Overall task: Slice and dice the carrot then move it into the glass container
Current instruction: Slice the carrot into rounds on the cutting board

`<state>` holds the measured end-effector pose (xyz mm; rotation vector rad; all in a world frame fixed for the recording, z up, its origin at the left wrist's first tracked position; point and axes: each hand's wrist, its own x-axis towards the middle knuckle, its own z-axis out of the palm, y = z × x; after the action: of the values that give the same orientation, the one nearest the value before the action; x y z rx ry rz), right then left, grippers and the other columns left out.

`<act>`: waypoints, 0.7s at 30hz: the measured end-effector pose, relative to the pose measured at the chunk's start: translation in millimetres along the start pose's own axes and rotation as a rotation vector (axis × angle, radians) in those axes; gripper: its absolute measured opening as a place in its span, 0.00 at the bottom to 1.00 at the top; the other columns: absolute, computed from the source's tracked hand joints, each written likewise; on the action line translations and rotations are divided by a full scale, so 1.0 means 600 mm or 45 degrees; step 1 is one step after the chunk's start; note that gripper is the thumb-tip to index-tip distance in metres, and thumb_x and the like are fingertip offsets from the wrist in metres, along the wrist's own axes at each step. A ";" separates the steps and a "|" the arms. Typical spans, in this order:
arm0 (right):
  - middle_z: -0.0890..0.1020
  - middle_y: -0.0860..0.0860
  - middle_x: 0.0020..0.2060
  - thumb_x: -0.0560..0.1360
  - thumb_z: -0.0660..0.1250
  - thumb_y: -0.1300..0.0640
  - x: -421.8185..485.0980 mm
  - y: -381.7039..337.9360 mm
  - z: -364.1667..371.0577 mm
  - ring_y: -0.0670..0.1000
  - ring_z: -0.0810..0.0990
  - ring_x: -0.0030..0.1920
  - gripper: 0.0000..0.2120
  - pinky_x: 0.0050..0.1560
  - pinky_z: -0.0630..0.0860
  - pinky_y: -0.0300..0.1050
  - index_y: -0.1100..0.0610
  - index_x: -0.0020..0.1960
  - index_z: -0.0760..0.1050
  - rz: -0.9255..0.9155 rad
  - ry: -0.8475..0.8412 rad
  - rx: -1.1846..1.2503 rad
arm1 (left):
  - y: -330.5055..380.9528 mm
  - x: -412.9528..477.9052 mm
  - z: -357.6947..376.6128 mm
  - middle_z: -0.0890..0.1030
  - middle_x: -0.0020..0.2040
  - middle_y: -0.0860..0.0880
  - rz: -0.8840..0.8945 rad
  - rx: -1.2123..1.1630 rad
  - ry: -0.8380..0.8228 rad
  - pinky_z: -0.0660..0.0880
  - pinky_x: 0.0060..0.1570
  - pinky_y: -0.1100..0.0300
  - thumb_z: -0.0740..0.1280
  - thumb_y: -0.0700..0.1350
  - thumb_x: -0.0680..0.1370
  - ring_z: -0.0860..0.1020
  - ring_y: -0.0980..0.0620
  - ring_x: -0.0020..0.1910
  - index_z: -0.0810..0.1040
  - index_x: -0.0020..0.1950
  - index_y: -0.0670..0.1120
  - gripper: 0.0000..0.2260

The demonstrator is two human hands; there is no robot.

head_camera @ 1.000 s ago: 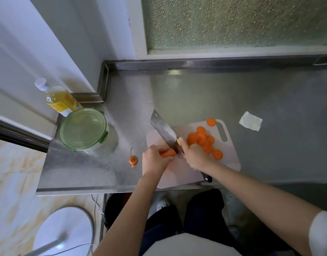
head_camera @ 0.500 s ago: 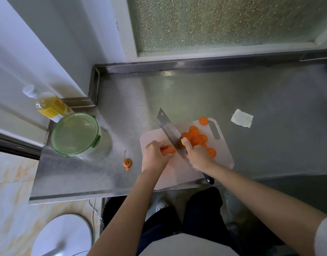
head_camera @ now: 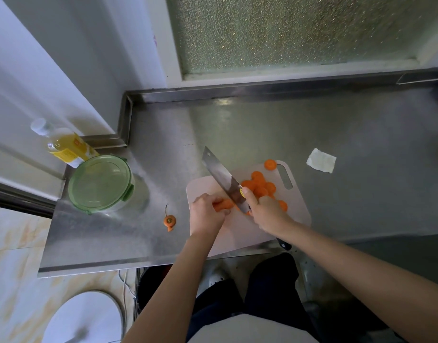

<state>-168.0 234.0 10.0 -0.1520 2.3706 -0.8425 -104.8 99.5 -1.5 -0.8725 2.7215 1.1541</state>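
Observation:
On the pale cutting board point(head_camera: 297, 211) my left hand point(head_camera: 206, 214) grips the short remaining piece of carrot point(head_camera: 222, 204). My right hand point(head_camera: 265, 210) grips the handle of a cleaver point(head_camera: 221, 178), whose blade slants across the board with its edge down at the carrot's cut end. Several round carrot slices point(head_camera: 261, 185) lie in a heap right of the blade, and one more slice point(head_camera: 270, 164) sits at the board's far edge. The glass container point(head_camera: 102, 184), with its green lid on, stands at the counter's left end.
The cut-off carrot top point(head_camera: 170, 220) lies on the steel counter point(head_camera: 361, 194) between container and board. A yellow bottle point(head_camera: 64, 144) stands behind the container. A folded white paper point(head_camera: 321, 160) lies right of the board. The counter's front edge is close under my arms.
The cleaver has stayed at the carrot's end through small chopping strokes, and the carrot piece in my left hand has got shorter. The camera has shifted slightly.

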 end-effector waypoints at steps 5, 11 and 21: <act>0.80 0.61 0.51 0.80 0.50 0.40 -0.015 -0.002 -0.001 0.59 0.78 0.52 0.29 0.52 0.72 0.46 0.63 0.62 0.73 -0.018 0.022 0.072 | 0.001 -0.001 0.000 0.80 0.50 0.47 0.020 -0.006 0.008 0.65 0.49 0.67 0.73 0.41 0.71 0.75 0.50 0.52 0.82 0.54 0.45 0.12; 0.79 0.58 0.55 0.79 0.50 0.39 -0.019 0.008 0.004 0.58 0.79 0.51 0.30 0.54 0.75 0.49 0.57 0.73 0.62 -0.021 -0.007 0.112 | -0.001 0.000 -0.001 0.81 0.51 0.48 0.018 -0.029 0.014 0.66 0.48 0.68 0.73 0.41 0.71 0.76 0.51 0.50 0.82 0.54 0.46 0.12; 0.74 0.59 0.61 0.81 0.45 0.40 -0.027 -0.021 -0.018 0.58 0.74 0.62 0.29 0.58 0.70 0.46 0.57 0.72 0.62 0.071 -0.088 -0.160 | -0.004 0.003 0.004 0.81 0.49 0.49 0.013 0.009 0.018 0.67 0.47 0.67 0.73 0.42 0.70 0.74 0.53 0.46 0.83 0.52 0.46 0.11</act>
<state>-162.6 234.6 32.4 -0.1626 2.3520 -0.6526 -105.3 99.1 -5.3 -0.8696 2.7429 1.1439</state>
